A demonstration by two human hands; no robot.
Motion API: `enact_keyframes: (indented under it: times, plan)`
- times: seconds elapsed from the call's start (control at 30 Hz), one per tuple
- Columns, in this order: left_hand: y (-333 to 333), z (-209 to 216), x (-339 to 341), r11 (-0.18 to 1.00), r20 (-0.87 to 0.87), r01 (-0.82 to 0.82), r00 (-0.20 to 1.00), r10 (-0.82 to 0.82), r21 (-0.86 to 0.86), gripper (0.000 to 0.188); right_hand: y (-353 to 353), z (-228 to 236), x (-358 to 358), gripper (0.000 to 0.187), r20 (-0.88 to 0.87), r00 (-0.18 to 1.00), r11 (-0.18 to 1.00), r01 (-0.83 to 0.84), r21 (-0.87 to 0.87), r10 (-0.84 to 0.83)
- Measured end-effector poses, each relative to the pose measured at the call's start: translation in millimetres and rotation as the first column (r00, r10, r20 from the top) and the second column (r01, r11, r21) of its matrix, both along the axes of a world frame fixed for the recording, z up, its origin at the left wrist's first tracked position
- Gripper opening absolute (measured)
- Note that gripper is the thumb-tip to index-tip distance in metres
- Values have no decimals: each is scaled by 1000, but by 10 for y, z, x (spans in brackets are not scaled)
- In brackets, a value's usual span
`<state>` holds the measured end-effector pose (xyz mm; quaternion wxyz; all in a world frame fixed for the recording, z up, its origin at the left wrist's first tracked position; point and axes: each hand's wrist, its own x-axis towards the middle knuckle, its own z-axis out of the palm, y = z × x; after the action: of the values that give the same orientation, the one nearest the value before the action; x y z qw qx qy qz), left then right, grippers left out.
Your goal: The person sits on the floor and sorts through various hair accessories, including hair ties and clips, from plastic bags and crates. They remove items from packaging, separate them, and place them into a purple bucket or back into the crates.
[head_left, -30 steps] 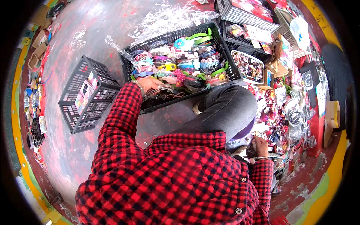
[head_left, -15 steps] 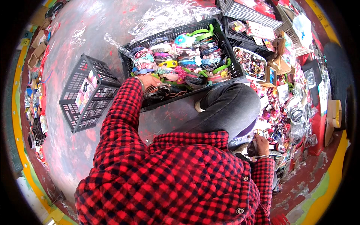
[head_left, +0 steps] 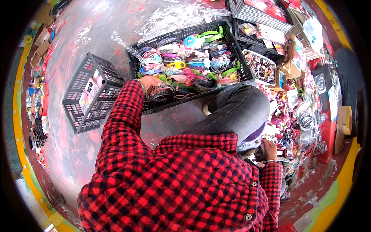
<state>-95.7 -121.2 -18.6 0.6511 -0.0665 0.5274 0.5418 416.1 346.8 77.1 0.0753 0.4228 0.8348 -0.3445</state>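
Resting against dark headbands point(head_left: 160, 95) in the near-left corner of the black crate point(head_left: 210, 92), your left hand point(head_left: 150, 82) hides its grip; right of the crate, your right hand point(head_left: 269, 150) pinches a dark crumpled item point(head_left: 260, 153). Loose hold could tangle the headbands.

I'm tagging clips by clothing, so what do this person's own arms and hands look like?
Both arms wear long sleeves in a red and black check; the left sleeve and right sleeve end near the wrists. The left hand and right hand are without gloves. A narrow pale band sits at the right wrist, perhaps a bracelet.
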Motion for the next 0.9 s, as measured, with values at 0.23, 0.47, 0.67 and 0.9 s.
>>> enact_keyframes:
  times: [0.23, 0.47, 0.67, 0.9]
  plan:
    - [263, 282, 127, 951, -139, 283, 944, -300, -129, 25, -88, 100, -65, 22, -49, 997, 997, 62, -50, -64]
    - [744, 1578, 677, 882, -598, 470, 696, -397, -38, 25, -701, 1986, -1337, 16, -500, 861, 993, 44, -106, -91]
    - [934, 2553, 1090, 863, -861, 465, 341, -378, -195, 18, -1919, 2259, -2693, 38, -433, 389, 557, -735, 387, 813]
    - [574, 2604, 1161, 929, -994, 365, 70, -84, -53, 21, -2370, 1695, -3058, 32, -371, 345, 481, -788, 385, 862]
